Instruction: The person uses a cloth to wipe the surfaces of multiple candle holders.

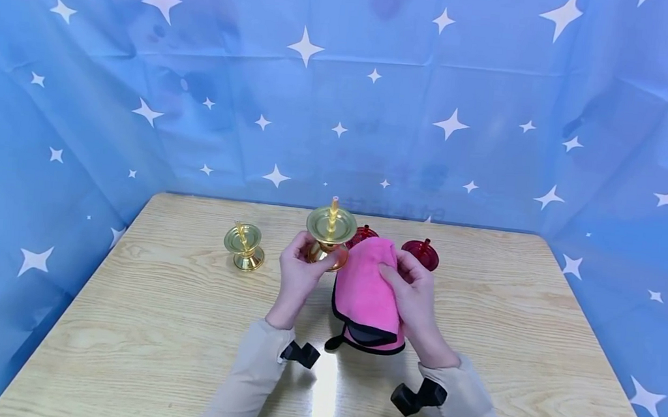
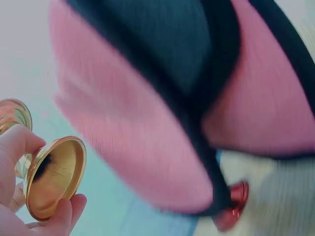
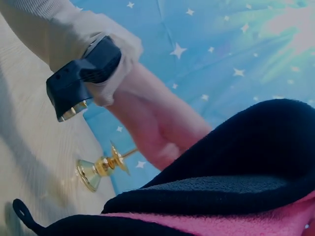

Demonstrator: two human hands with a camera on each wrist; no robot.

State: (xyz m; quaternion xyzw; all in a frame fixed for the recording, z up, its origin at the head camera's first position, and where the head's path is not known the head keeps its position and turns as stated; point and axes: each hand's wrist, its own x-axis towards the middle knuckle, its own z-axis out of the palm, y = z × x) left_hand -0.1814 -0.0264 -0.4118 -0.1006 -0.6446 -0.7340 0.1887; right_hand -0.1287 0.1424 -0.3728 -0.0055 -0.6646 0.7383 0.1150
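Left hand (image 1: 301,270) gripped a gold candle stand (image 1: 331,226) by its base; right hand (image 1: 414,296) pinched a pink cloth (image 1: 365,289).
Cloth hung folded, black-edged, over the middle of the table (image 1: 182,340); just beside it the held stand, roughly upright, lifted clear. Second gold stand (image 1: 249,259) stood toward the far-left corner; two red stands (image 1: 431,258) near the far edge, one partly behind the cloth. Judged step: bringing cloth and stand together; next move seemed to call for a steady left grip, cloth laid against metal.
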